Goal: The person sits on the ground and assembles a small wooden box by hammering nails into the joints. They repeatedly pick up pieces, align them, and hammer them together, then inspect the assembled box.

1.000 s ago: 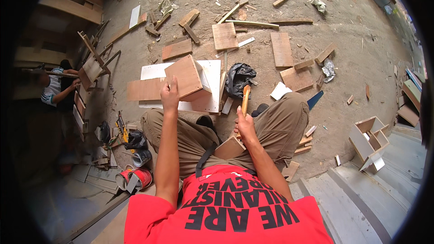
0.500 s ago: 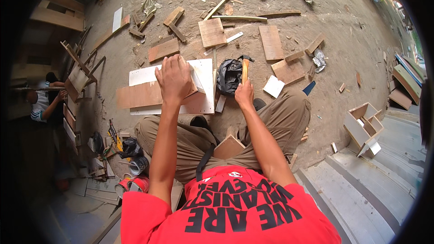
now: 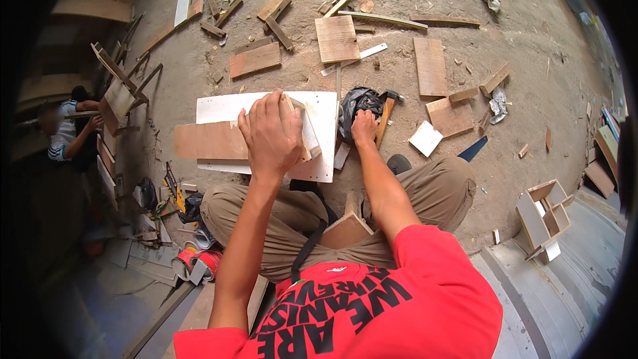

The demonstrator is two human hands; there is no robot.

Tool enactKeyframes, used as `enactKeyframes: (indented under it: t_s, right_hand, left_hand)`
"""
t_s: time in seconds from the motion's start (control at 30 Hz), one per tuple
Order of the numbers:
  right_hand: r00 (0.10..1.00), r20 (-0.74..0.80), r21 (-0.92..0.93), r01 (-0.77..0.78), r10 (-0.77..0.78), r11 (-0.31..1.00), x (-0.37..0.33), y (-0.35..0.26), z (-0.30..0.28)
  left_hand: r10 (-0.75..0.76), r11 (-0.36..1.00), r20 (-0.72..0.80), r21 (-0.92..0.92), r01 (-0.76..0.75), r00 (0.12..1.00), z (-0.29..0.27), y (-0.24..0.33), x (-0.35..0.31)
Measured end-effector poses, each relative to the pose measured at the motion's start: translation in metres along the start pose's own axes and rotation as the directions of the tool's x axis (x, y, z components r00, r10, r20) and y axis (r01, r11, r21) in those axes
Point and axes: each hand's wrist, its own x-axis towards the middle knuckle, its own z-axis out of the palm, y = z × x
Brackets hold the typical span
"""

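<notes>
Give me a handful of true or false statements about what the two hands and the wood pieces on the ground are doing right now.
1. The left hand presses down on a wooden piece lying on a white board. True.
2. The right hand is raised high above the head. False: it is low, beside the hammer on the ground.
3. A black bag lies next to the hammer. True.
4. The white board is propped upright against a wall. False: it lies flat on the dirt ground.

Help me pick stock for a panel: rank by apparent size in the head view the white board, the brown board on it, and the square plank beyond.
1. white board
2. brown board, partly under the left hand
3. square plank, though it lies farther off, so unsure.
</notes>
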Motion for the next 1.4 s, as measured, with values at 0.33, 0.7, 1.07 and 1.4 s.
enactKeyframes:
  t_s: [0.33, 0.7, 1.07, 1.4]
  right_hand:
    - [0.996, 0.021, -0.006, 0.089, -0.088, 0.996, 0.018, 0.018, 0.019]
    - [0.998, 0.049, 0.246, 0.025, -0.038, 0.969, 0.008, 0.035, 0.002]
    - [0.997, 0.073, 0.859, -0.066, 0.007, 0.508, -0.016, -0.026, -0.145]
    - [0.940, 0.028, 0.968, 0.059, -0.339, 0.244, -0.107, -0.113, -0.331]
  left_hand:
    - [-0.036, 0.999, 0.038, -0.021, 0.037, 0.999, -0.004, 0.000, 0.001]
    - [-0.018, 1.000, 0.009, -0.015, 0.019, 1.000, -0.001, -0.003, -0.001]
    - [0.006, 0.996, -0.032, -0.088, -0.009, 0.999, 0.007, -0.011, -0.002]
    - [0.019, 0.370, 0.143, -0.920, 0.126, 0.989, -0.012, 0.028, -0.014]
